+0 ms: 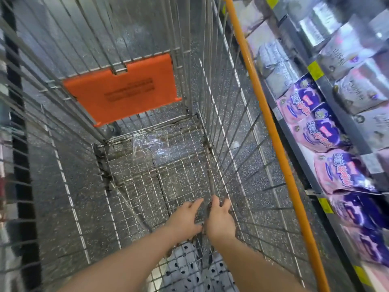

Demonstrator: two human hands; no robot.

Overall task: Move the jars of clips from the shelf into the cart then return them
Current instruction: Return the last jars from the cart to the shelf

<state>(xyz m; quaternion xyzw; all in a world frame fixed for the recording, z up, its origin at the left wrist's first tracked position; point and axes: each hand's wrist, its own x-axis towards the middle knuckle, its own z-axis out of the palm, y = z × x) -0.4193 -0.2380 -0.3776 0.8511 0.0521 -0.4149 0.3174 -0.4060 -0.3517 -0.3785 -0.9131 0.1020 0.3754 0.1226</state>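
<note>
- As both arms reach deep into the wire cart [134,186], the left grip [185,220] and right grip [220,218] sit close together by its right wall, cupped toward a small dark blur.
- Grasping or released: cannot tell. No jar of clips plainly seen; possibly that blur.
- Judged step: set-down or pick-up at cart bottom. Next move calls for a sure hold, then a lift clear of the wires.
- Surroundings: speckled grey floor [63,165], orange flap [122,91], clear plastic scrap [147,144], shelf [325,87] of pink-purple packs [320,127].
</note>
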